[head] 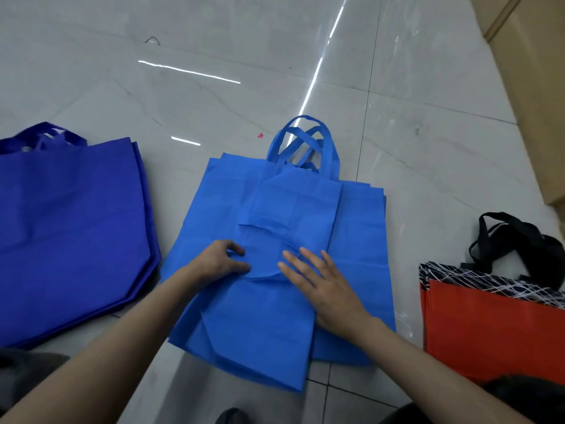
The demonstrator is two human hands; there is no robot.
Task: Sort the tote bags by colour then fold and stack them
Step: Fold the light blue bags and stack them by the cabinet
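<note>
A pale glossy tiled floor point(214, 41) is observed under all items, with strip lights reflected in it.

At the left, a stack of dark blue bags point(70, 228) is laid flat, edges roughly aligned and handles pointing away from the person.

At the centre, a pile of lighter blue bags point(357, 270) is laid flat on the floor, well apart from the dark blue stack. Its handles point(302, 142) are crossed loosely at the far end. On this pile a top bag point(293, 203) is seen folded to a narrower strip, with a curved fold raised across its middle.

At the right, a red bag point(489, 332) with a black-and-white patterned band is laid flat, and its black handles point(513, 237) are bunched at the far edge. Part of it is cut off by the frame.

A cardboard box point(532, 87) is noted at the upper right corner.

The right hand point(324, 286) is laid flat on the top bag, fingers straight and spread, pressing beside the curved fold. The left hand point(218, 261) is curled, with that fold pinched between thumb and fingers.

A small pink scrap point(260, 135) is noted on the floor beyond the pile.
</note>
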